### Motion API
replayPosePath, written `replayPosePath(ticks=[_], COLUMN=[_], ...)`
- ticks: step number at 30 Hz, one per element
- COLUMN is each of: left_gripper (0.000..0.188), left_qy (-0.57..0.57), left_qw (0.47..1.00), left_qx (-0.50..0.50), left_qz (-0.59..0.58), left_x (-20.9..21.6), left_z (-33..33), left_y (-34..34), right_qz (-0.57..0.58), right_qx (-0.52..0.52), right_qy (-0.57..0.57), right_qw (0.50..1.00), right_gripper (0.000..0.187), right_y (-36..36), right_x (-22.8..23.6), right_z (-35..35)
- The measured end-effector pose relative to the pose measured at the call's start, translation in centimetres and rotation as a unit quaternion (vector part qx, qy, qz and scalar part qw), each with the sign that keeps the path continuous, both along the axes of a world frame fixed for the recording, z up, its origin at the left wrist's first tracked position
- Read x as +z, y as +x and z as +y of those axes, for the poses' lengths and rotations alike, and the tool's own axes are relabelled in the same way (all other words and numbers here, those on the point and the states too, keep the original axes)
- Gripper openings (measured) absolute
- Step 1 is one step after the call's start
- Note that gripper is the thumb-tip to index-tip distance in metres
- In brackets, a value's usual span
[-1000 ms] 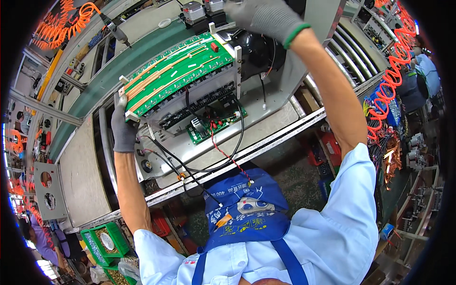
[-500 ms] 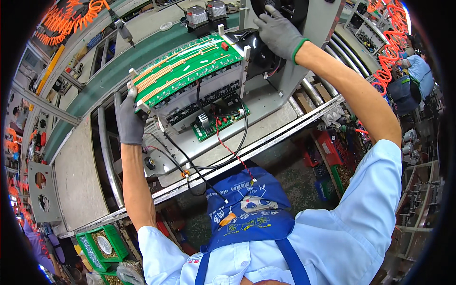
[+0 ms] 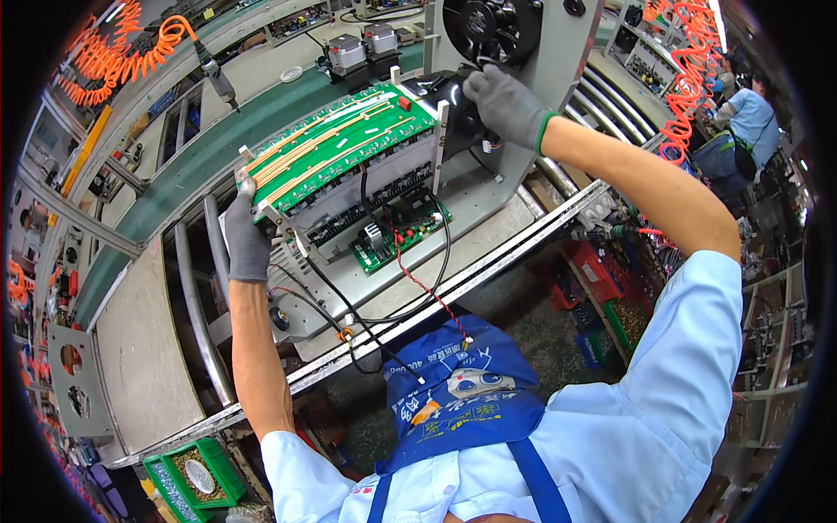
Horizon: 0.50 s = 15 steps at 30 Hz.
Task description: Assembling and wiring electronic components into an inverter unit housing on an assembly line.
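Observation:
A large green circuit board (image 3: 336,144) with copper-coloured strips lies on top of a metal assembly, held at its corners by white posts. My left hand (image 3: 247,231), in a grey glove, grips the board's left end, its thumb over the edge. At the far right, my right hand (image 3: 507,106), gloved too, has its fingers curled at the lower rim of a black fan (image 3: 491,30) set in an upright grey panel (image 3: 558,83). What those fingers pinch, I cannot make out. Beneath the board sit a smaller green circuit board (image 3: 370,253), black cables and a twisted red wire (image 3: 414,281).
The assembly's grey base stands on a roller conveyor (image 3: 199,296) with a metal front rail. A power screwdriver (image 3: 218,83) hangs from an orange coiled hose at upper left. Green bins (image 3: 209,475) of small fasteners stand at lower left. Another person (image 3: 750,131) works at far right.
My right hand has come down from the fan's face to its lower rim, and its spread fingers have curled. My left hand stays at the board's end. The view has shifted slightly.

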<state>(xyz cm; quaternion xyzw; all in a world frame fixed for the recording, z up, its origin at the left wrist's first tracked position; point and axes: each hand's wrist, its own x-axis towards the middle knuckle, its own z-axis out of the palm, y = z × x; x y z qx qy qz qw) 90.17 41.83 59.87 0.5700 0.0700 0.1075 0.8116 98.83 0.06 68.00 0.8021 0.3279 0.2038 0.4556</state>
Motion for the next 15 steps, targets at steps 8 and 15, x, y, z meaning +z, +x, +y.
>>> replayPosePath(ticks=[8, 15], left_gripper=[0.028, 0.030], left_qy=[-0.041, -0.045], left_qw=[0.999, 0.999], left_qx=[0.001, 0.015], left_qz=[-0.009, -0.020], left_x=[0.4, 0.7], left_z=[-0.7, -1.7], left_y=[-0.3, -0.2], right_qz=[0.205, 0.227], right_qx=[-0.097, -0.107], right_qy=[0.114, 0.153], right_qw=[0.967, 0.956], right_gripper=[0.018, 0.026], right_y=[1.9, 1.0], right_x=[2.1, 2.2], right_z=[-1.1, -1.9])
